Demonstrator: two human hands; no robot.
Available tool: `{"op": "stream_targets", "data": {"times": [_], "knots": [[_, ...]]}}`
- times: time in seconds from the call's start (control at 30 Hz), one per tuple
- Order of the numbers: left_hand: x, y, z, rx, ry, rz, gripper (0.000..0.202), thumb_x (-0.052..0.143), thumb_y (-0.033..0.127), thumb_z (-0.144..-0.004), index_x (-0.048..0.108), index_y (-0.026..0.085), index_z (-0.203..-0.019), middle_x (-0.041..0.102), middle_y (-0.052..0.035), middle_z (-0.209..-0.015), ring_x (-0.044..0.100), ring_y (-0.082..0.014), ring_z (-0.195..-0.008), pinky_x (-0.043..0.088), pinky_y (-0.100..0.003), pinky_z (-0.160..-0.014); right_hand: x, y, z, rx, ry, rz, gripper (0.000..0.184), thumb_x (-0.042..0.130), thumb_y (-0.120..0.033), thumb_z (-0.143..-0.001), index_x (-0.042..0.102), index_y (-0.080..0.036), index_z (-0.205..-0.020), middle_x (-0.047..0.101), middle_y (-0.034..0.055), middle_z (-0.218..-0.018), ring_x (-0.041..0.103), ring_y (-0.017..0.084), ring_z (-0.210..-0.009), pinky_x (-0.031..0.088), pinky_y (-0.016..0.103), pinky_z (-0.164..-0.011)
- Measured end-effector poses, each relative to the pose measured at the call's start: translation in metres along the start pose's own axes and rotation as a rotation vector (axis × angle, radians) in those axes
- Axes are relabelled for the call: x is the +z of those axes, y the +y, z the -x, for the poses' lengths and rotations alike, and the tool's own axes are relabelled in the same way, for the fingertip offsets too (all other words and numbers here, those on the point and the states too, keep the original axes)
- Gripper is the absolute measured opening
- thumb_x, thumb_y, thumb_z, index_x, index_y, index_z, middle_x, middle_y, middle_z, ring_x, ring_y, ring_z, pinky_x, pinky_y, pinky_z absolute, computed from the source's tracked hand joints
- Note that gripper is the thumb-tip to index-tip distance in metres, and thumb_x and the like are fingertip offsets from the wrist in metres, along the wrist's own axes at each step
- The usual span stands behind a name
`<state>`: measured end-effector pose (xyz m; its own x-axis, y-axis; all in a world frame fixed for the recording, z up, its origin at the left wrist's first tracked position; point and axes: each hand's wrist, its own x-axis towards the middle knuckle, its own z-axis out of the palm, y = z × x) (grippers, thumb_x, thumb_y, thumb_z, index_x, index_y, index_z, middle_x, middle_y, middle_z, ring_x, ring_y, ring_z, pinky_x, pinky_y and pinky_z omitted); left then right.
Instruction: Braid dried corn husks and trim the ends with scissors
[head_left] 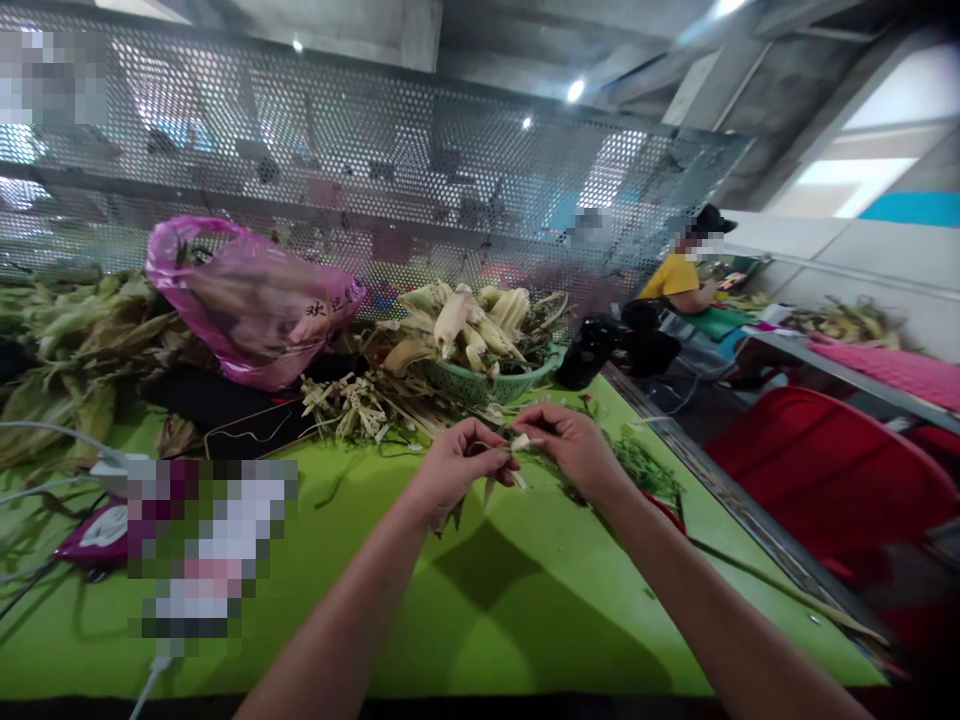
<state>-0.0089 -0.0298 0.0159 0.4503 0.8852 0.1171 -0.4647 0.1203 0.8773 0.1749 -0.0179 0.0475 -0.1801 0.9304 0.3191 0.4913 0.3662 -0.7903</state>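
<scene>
Over the middle of the green table my left hand [461, 468] pinches thin corn husk strips [490, 490], whose loose ends hang below the fingers. My right hand [566, 446] is closed at the fingertips on a small pale husk piece [523, 442], just beside the left fingers. Where the two pieces meet is partly hidden by the fingers. Beyond my hands stands a green basket [487, 385] heaped with pale folded husks [454, 318]. A bunch of small husk pieces tied or gathered on stems [352, 408] lies left of the basket.
A pink plastic bag [259, 310] and a husk pile [82, 340] stand at the back left. A purple power strip [97, 535] with cables lies at the left. Green sprigs [645, 465] lie near my right forearm. A red chair [832, 470] and a seated person [679, 275] are to the right.
</scene>
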Motion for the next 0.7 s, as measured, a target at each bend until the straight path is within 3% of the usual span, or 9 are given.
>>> {"op": "stream_targets", "data": {"times": [0.1,0.17,0.27,0.43,0.53,0.7], "knots": [[-0.001,0.002,-0.001,0.011,0.093,0.125,0.028,0.076,0.026,-0.067,0.052,0.014,-0.078,0.069,-0.0043,-0.072,0.064,-0.0111,-0.060,0.049,-0.024,-0.065,0.013,0.006,0.009,0.047,0.012,-0.069,0.017,0.063,-0.033,-0.081,0.067,-0.018,-0.086,0.066,0.0017,-0.075,0.059,0.018,-0.069,0.045,0.029,-0.066],[-0.002,0.001,-0.003,0.028,0.158,0.117,0.028,0.076,0.026,-0.067,0.053,0.014,-0.078,0.069,-0.0035,-0.072,0.063,-0.0099,-0.058,0.048,-0.022,-0.064,0.021,0.005,0.018,-0.009,0.031,-0.013,0.015,0.060,-0.032,-0.085,0.066,-0.019,-0.086,0.067,0.0027,-0.079,0.061,0.018,-0.073,0.046,0.030,-0.069],[-0.004,-0.003,-0.006,0.070,0.257,0.004,0.021,0.071,0.022,-0.070,0.052,0.015,-0.078,0.065,-0.0001,-0.070,0.062,-0.0089,-0.056,0.046,-0.021,-0.062,0.027,0.001,0.029,-0.192,0.076,0.264,0.016,0.054,-0.029,-0.091,0.067,-0.019,-0.091,0.068,0.0053,-0.084,0.061,0.020,-0.078,0.046,0.031,-0.073],[-0.007,-0.010,-0.009,0.180,0.356,-0.344,0.011,0.063,0.020,-0.076,0.052,0.017,-0.078,0.059,0.0022,-0.068,0.061,-0.0114,-0.061,0.045,-0.023,-0.061,0.029,-0.008,0.036,-0.482,0.101,0.767,0.021,0.048,-0.022,-0.094,0.069,-0.016,-0.096,0.066,0.0083,-0.076,0.057,0.021,-0.072,0.042,0.033,-0.070],[-0.007,-0.012,-0.008,0.251,0.363,-0.547,0.006,0.060,0.020,-0.078,0.055,0.017,-0.079,0.061,0.0008,-0.070,0.059,-0.0124,-0.065,0.043,-0.023,-0.062,0.033,-0.013,0.036,-0.539,0.082,0.796,0.021,0.047,-0.016,-0.093,0.067,-0.013,-0.096,0.066,0.0092,-0.077,0.057,0.022,-0.072,0.042,0.033,-0.069],[-0.005,-0.011,-0.003,0.315,0.370,-0.730,0.002,0.059,0.019,-0.079,0.059,0.018,-0.079,0.062,0.0003,-0.072,0.055,-0.0123,-0.067,0.041,-0.024,-0.064,0.040,-0.022,0.040,-0.481,0.088,0.678,0.021,0.046,-0.016,-0.094,0.066,-0.015,-0.090,0.066,0.0078,-0.077,0.057,0.019,-0.070,0.042,0.030,-0.066]]}}
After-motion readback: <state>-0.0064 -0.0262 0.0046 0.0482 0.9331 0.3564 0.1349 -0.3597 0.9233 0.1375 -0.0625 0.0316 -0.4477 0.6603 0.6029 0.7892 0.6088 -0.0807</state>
